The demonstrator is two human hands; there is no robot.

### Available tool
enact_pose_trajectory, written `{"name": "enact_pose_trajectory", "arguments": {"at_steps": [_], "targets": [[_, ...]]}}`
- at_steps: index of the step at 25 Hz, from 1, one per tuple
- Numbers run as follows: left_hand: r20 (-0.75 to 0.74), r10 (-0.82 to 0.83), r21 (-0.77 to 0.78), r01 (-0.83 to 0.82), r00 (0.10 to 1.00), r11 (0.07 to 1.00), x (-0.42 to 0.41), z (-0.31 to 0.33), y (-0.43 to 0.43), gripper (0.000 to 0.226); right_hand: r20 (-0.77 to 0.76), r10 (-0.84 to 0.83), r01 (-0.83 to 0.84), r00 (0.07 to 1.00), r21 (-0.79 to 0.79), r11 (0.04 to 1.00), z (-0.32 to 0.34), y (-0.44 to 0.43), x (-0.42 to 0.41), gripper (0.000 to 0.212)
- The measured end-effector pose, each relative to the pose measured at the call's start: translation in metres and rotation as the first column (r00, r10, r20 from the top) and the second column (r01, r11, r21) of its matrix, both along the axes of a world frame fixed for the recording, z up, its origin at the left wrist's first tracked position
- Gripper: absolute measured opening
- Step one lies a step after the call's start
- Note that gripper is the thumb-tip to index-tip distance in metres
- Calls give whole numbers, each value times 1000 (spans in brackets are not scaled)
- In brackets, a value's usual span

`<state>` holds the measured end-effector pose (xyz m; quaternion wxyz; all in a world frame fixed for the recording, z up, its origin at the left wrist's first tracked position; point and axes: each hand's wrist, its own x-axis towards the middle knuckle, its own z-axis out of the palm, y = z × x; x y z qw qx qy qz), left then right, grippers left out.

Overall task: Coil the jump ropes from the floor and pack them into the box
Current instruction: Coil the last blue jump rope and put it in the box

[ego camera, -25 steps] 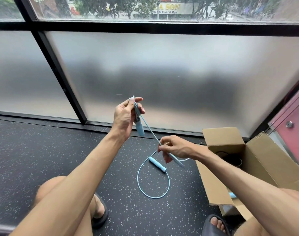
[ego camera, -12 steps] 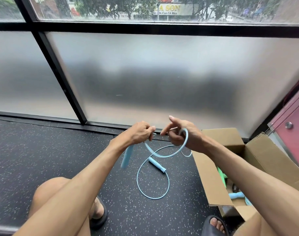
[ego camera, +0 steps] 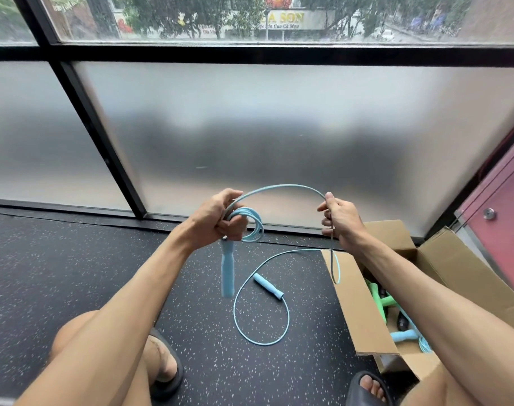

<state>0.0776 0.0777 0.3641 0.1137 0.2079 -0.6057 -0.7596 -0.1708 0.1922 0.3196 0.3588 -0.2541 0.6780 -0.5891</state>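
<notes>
Spreading apart — left hand (ego camera: 217, 221) now clasps small coils (ego camera: 255, 227) in curled fingers (ego camera: 236, 228), right hand (ego camera: 342, 219) pinches jump rope (ego camera: 285, 186).

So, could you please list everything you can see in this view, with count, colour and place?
jump rope: one, light blue, part coiled in the left grip, rest looping on the floor
handles: two, light blue, one hanging below the left grip, the other lying on the floor
box: one, brown cardboard, open, floor at right
green items: a few, inside the box
blue handle: one, light blue, inside the box
floor: black, speckled
window: frosted, black frame, ahead
panel: one, red, far right
sandals: two, dark, on the feet
left grip: holds the coils
right grip: pinches the rope
</notes>
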Motion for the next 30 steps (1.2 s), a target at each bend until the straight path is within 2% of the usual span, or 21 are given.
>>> {"name": "enact_pose_trajectory", "arguments": {"at_steps": [5, 9, 11, 15, 17, 19, 21, 22, 24, 26, 28, 30], "targets": [[-229, 195, 289, -125, 954, 949, 6, 11, -5, 42, -135, 31, -10, 990, 150, 989, -18, -1, -2, 40], [-284, 405, 370, -290, 869, 882, 3, 9, -7, 37, -222, 267, -191, 938, 314, 930, -19, 3, 11, 32], [-278, 544, 397, -421, 792, 816, 0, 6, -9, 36, -216, 407, -320, 887, 349, 881, -17, 7, 24, 25], [-334, 758, 341, -678, 561, 652, -2, 2, -15, 27, -239, 634, -543, 735, 353, 762, -11, 12, 56, 24], [-362, 793, 187, -795, 490, 577, -2, -1, -17, 27, -278, 703, -615, 655, 343, 709, -5, 15, 70, 23], [-369, 794, -139, -874, 483, 466, -1, -7, -21, 32, -365, 732, -655, 575, 331, 679, 4, 19, 81, 21], [-335, 761, -495, -792, 555, 359, 0, -14, -23, 36, -482, 692, -652, 536, 284, 703, 16, 23, 90, 25], [-294, 731, -623, -704, 615, 341, 0, -16, -22, 35, -533, 649, -642, 542, 236, 730, 23, 25, 93, 30], [-180, 643, -755, -524, 745, 395, -1, -19, -17, 33, -587, 541, -615, 603, 89, 783, 37, 26, 96, 39], [-38, 533, -777, -360, 845, 516, -4, -21, -12, 33, -573, 427, -559, 699, -66, 826, 46, 24, 94, 40], [115, 408, -734, -200, 906, 650, -9, -23, -7, 36, -493, 345, -480, 799, -177, 859, 51, 21, 88, 35], [207, 272, -608, -94, 940, 788, -14, -23, 0, 42, -400, 292, -405, 869, -235, 883, 53, 19, 79, 28]]}}
